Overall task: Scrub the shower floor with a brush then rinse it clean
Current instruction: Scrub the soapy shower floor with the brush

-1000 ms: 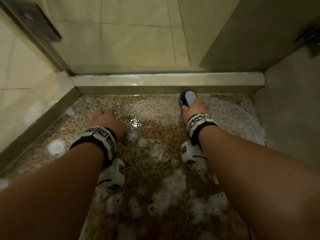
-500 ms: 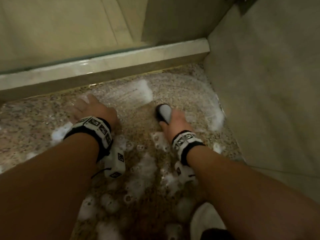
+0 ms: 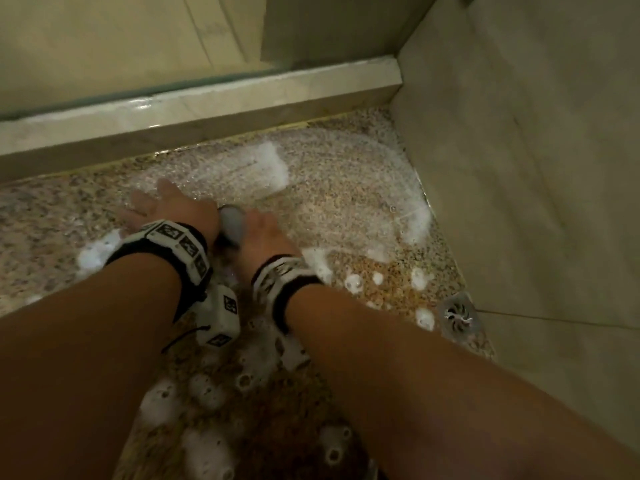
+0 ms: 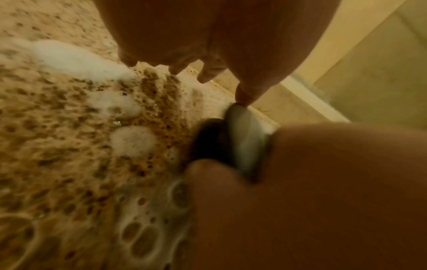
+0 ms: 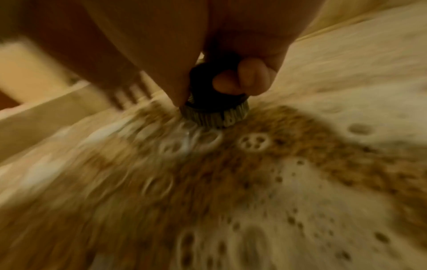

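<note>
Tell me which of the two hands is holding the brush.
The right hand grips the brush, fingers curled round its dark body, bristles on the floor. The left hand holds nothing and lies spread flat on the wet floor.

Speckled tan-and-brown stone floor (image 3: 346,209), wet and patched with white foam (image 3: 270,164), filling the middle and lower frame. Pale marble curb (image 3: 207,105) crossing the upper part of the frame, rising toward the right. Beyond it, large cream tiles (image 3: 104,39) in the upper left. Plain beige wall (image 3: 536,150) down the right side, meeting the curb at a corner. Square metal drain (image 3: 459,316) at the wall's foot, right of centre. Dim, warm yellowish light throughout.
</note>
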A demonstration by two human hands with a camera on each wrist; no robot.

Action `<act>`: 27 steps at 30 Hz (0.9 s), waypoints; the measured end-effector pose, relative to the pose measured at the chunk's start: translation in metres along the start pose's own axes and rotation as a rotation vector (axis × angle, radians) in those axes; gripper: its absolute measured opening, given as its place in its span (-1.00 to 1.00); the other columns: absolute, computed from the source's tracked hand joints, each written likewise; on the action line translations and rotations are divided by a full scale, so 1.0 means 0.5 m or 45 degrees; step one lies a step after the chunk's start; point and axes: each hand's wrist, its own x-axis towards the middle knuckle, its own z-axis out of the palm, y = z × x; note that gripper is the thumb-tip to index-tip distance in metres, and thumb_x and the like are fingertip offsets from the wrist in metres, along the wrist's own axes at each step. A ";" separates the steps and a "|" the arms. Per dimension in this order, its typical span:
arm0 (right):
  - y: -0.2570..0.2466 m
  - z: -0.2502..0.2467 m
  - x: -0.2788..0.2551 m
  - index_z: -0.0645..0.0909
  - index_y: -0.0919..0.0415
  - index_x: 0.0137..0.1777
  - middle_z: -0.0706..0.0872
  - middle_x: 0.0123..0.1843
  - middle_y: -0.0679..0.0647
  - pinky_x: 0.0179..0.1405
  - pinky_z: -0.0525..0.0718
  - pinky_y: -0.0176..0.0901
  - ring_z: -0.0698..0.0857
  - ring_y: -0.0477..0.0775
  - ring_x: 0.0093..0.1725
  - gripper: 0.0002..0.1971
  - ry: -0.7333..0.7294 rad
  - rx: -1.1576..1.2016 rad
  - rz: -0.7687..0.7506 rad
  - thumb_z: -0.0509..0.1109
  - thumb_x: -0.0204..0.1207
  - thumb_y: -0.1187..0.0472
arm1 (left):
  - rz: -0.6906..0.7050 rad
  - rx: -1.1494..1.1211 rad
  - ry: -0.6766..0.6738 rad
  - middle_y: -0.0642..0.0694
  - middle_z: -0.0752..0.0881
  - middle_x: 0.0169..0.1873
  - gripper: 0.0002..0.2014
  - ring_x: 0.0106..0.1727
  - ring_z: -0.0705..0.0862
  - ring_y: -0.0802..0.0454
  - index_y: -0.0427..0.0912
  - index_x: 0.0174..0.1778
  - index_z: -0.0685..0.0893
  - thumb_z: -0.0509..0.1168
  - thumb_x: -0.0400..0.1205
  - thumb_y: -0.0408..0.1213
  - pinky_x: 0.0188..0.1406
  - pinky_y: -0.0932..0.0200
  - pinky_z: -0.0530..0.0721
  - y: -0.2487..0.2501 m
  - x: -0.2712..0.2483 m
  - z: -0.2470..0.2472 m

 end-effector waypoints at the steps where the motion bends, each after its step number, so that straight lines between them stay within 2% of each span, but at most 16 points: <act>1: -0.020 0.020 -0.015 0.32 0.20 0.45 0.45 0.32 0.20 -0.16 0.66 0.06 0.70 0.33 -0.03 -0.63 -0.066 -0.088 -0.094 0.28 0.74 0.11 | 0.003 0.000 0.006 -0.25 -0.03 0.76 -0.31 0.76 -0.11 -0.36 -0.06 0.74 0.16 0.17 0.72 0.09 0.69 -0.42 0.00 0.010 -0.002 -0.005; 3: 0.001 0.033 -0.028 0.24 0.18 0.54 0.37 0.45 0.23 -0.07 0.71 0.22 0.69 0.39 0.03 -0.54 -0.081 -0.145 -0.098 0.27 0.75 0.06 | 0.054 0.006 0.010 -0.23 -0.08 0.77 -0.29 0.76 -0.14 -0.34 -0.05 0.76 0.11 0.16 0.73 0.10 0.70 -0.41 -0.02 0.027 -0.004 -0.008; 6: 0.109 -0.014 -0.037 0.23 0.15 0.56 0.33 0.52 0.23 -0.01 0.69 0.16 0.68 0.40 0.12 -0.47 0.003 -0.093 0.096 0.30 0.73 -0.05 | 0.098 0.039 -0.029 -0.20 -0.17 0.79 -0.24 0.77 -0.23 -0.32 -0.02 0.81 -0.03 0.13 0.76 0.14 0.71 -0.41 -0.08 0.046 -0.009 -0.002; 9: 0.240 -0.082 -0.057 0.27 0.16 0.53 0.36 0.53 0.24 -0.03 0.66 0.13 0.68 0.40 0.17 -0.45 0.158 0.013 0.444 0.33 0.70 -0.11 | 0.111 0.044 -0.086 -0.20 -0.19 0.79 -0.23 0.77 -0.23 -0.32 -0.01 0.81 -0.05 0.13 0.76 0.15 0.71 -0.40 -0.07 0.073 -0.022 0.013; 13: 0.384 -0.130 -0.082 0.34 0.22 0.52 0.49 0.49 0.27 0.22 0.68 0.16 0.64 0.37 0.33 -0.44 0.383 0.210 0.919 0.39 0.68 -0.08 | 0.215 0.097 -0.117 -0.22 -0.17 0.79 -0.23 0.78 -0.18 -0.34 -0.02 0.80 -0.01 0.15 0.75 0.17 0.71 -0.40 -0.01 0.102 -0.047 0.048; 16: 0.420 -0.148 -0.073 0.21 0.30 0.66 0.37 0.64 0.29 0.42 0.56 0.14 0.48 0.34 0.55 -0.32 0.449 0.318 1.105 0.36 0.72 -0.06 | 0.242 0.123 -0.131 -0.21 -0.16 0.79 -0.23 0.78 -0.17 -0.33 -0.02 0.80 0.03 0.17 0.74 0.15 0.71 -0.40 0.02 0.109 -0.064 0.069; 18: 0.408 -0.153 -0.059 0.10 0.34 0.71 0.26 0.71 0.29 0.46 0.50 0.09 0.40 0.30 0.63 -0.28 0.406 0.302 1.176 0.27 0.77 -0.07 | 0.271 0.162 -0.112 -0.22 -0.11 0.78 -0.26 0.77 -0.12 -0.36 -0.05 0.77 0.11 0.19 0.72 0.14 0.69 -0.43 0.06 0.109 -0.070 0.082; 20: 0.373 -0.150 -0.045 0.09 0.35 0.70 0.23 0.69 0.30 0.34 0.53 0.07 0.43 0.31 0.59 -0.31 0.367 0.240 1.148 0.22 0.79 -0.08 | 0.308 0.205 -0.080 -0.24 -0.07 0.77 -0.27 0.76 -0.10 -0.38 -0.06 0.75 0.14 0.20 0.71 0.14 0.67 -0.44 0.09 0.107 -0.070 0.091; 22: 0.329 -0.138 -0.033 0.20 0.29 0.64 0.34 0.57 0.26 0.12 0.57 0.05 0.56 0.36 0.41 -0.38 0.394 0.221 0.927 0.29 0.75 -0.06 | 0.326 0.216 -0.069 -0.23 -0.12 0.78 -0.23 0.76 -0.14 -0.37 -0.04 0.76 0.10 0.23 0.70 0.15 0.69 -0.43 0.05 0.112 -0.068 0.095; 24: 0.301 -0.120 -0.029 0.25 0.20 0.59 0.38 0.49 0.18 -0.04 0.54 0.01 0.64 0.34 0.24 -0.42 0.333 0.175 0.716 0.33 0.72 -0.06 | 0.324 0.216 -0.073 -0.22 -0.16 0.78 -0.20 0.77 -0.17 -0.36 -0.03 0.78 0.05 0.25 0.70 0.16 0.70 -0.41 0.01 0.120 -0.068 0.097; 25: 0.300 -0.115 -0.030 0.26 0.19 0.58 0.39 0.48 0.18 -0.06 0.56 0.04 0.66 0.34 0.22 -0.42 0.302 0.139 0.661 0.34 0.71 -0.07 | 0.326 0.224 -0.073 -0.22 -0.17 0.78 -0.19 0.77 -0.18 -0.36 -0.04 0.79 0.03 0.24 0.70 0.17 0.71 -0.41 0.01 0.125 -0.067 0.096; 27: 0.332 -0.126 -0.027 0.27 0.20 0.60 0.40 0.51 0.22 0.08 0.64 0.13 0.64 0.37 0.29 -0.40 0.311 0.121 0.673 0.35 0.70 -0.08 | 0.342 0.236 -0.063 -0.22 -0.18 0.78 -0.17 0.77 -0.19 -0.36 -0.04 0.79 0.02 0.24 0.70 0.18 0.71 -0.42 0.00 0.132 -0.063 0.095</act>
